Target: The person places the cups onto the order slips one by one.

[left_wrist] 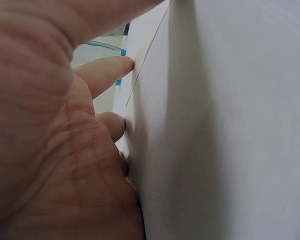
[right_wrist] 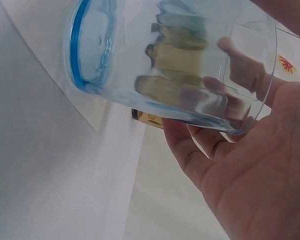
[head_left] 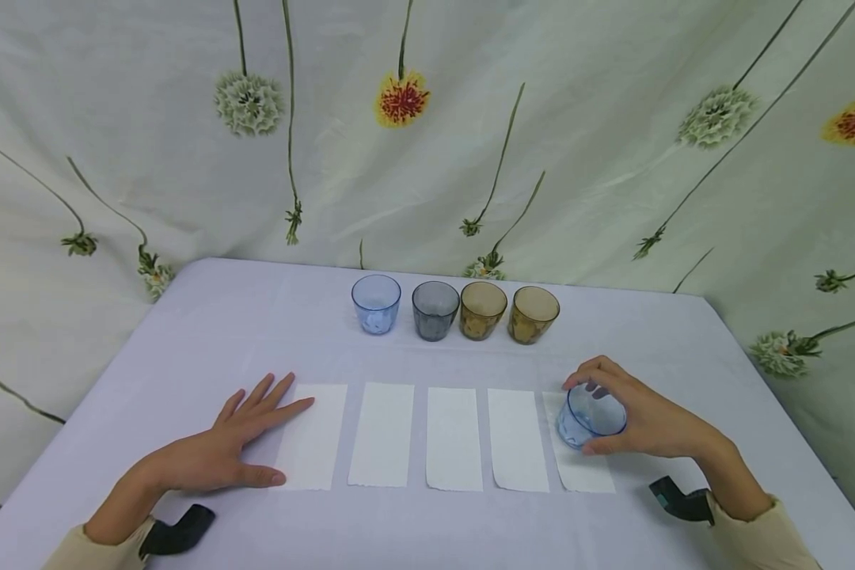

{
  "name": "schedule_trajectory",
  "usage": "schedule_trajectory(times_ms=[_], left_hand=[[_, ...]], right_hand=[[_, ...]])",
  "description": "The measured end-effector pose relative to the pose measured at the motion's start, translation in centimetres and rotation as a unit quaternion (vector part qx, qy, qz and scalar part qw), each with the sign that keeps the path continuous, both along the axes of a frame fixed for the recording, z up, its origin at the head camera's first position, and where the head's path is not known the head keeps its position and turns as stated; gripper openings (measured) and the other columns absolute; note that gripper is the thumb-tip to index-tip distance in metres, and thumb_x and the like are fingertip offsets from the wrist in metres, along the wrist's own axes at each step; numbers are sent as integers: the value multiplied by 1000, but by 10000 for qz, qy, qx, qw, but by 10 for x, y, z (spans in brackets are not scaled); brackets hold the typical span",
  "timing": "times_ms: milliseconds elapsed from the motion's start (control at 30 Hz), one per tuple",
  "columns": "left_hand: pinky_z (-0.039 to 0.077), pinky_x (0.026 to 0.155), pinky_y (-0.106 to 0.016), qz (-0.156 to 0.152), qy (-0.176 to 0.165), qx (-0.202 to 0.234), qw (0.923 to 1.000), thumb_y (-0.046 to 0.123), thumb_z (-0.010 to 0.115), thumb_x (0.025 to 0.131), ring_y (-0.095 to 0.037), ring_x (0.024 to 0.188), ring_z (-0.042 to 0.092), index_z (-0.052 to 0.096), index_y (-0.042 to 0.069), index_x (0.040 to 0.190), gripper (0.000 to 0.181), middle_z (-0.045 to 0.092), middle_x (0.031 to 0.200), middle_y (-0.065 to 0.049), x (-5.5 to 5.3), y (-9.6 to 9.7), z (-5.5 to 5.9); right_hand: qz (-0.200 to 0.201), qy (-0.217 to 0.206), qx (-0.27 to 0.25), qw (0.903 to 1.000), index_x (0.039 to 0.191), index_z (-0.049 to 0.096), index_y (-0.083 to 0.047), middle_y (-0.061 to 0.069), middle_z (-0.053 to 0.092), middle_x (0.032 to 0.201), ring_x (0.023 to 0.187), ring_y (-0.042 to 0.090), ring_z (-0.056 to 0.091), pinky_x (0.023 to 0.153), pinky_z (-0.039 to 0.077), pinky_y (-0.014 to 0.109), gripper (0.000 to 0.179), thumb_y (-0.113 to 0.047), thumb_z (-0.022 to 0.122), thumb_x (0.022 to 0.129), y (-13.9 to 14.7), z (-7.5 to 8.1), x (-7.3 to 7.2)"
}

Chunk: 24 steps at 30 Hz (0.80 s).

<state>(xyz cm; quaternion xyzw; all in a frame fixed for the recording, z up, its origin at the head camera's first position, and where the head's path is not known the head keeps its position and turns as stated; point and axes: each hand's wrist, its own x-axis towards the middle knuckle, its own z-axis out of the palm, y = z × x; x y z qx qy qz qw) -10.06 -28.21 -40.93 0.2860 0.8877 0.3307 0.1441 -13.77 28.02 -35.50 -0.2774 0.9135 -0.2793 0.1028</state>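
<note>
My right hand holds a clear blue glass tumbler by its sides near the rim, thumb on the near side and fingers on the far side. The tumbler is over the rightmost white paper strip; whether its base touches the paper I cannot tell. In the right wrist view, the blue-tinted base of the glass faces the paper. My left hand rests palm down with fingers spread, its fingertips at the leftmost paper strip. Nothing is in its grip.
Along the back of the white-covered table stand another blue glass, a grey glass and two amber glasses. Three more paper strips lie between the outer ones. A flower-patterned cloth hangs behind.
</note>
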Motion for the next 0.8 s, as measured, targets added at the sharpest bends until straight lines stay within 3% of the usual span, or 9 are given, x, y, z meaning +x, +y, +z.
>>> schedule_trajectory(times_ms=[233, 800], left_hand=[[-25, 105, -8, 33, -44, 4, 10000, 44, 74, 86, -37, 154, -18, 31, 27, 158, 85, 3, 167, -25, 0, 0, 0], [-25, 105, -9, 24, 43, 27, 10000, 43, 74, 86, -33, 154, -18, 31, 25, 158, 85, 4, 166, -26, 1, 1, 0]], right_hand=[[2, -180, -124, 9998, 130, 52, -23, -3, 44, 133, 124, 33, 50, 100, 45, 63, 72, -36, 91, 71, 1, -1, 0], [76, -104, -80, 9999, 130, 53, -22, -7, 46, 132, 123, 26, 49, 100, 46, 60, 69, -42, 88, 74, 1, 0, 1]])
